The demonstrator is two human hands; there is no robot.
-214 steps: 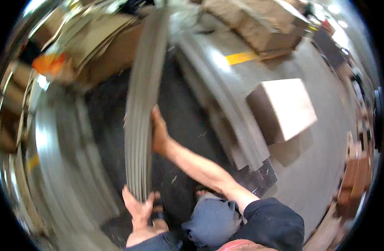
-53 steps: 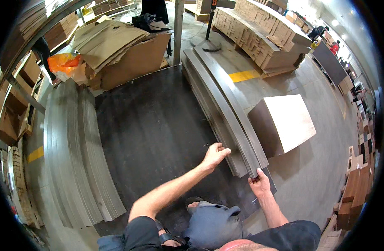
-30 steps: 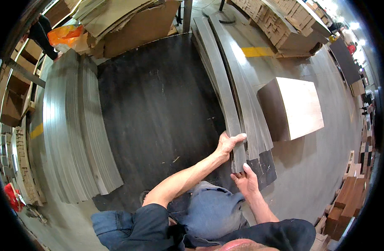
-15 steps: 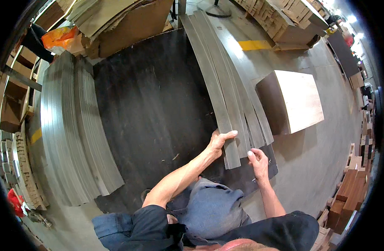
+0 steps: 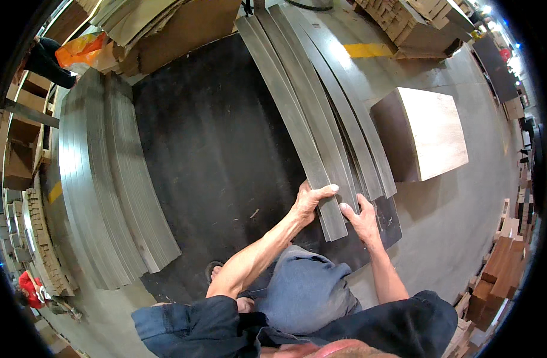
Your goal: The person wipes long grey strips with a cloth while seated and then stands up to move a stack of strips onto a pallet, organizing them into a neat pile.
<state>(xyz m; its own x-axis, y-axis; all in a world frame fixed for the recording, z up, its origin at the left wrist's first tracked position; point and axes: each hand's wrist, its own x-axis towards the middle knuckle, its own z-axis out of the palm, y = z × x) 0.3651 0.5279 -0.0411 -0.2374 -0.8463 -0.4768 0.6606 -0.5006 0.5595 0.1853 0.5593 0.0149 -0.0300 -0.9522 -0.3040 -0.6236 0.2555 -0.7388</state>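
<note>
Long grey planks [image 5: 298, 140] lie side by side on a black board [image 5: 208, 137], their near ends toward me. My left hand [image 5: 309, 200] grips the leftmost plank near its end, thumb on top and the other fingers hidden beneath. At the near end of the neighbouring plank [image 5: 324, 128], my right hand [image 5: 364, 224] has thumb and forefinger spread around the corner. Its lower fingers are partly hidden. Further right, two more planks [image 5: 369, 158] lie with their ends set back, and a dark gap shows beside them.
Stacked grey planks [image 5: 97, 179] cover the board's left side. Right of the board stands a pale wooden-topped block [image 5: 434, 134] on the grey floor. Cardboard [image 5: 178, 36] is piled at the far edge, near an orange bag [image 5: 82, 51]. Another person's red shirt [image 5: 30, 289] shows far left.
My right hand has moved left and slightly forward, its fingers opening around the second plank's end. The left planks have separated from the right ones, whose ends now sit further back.
</note>
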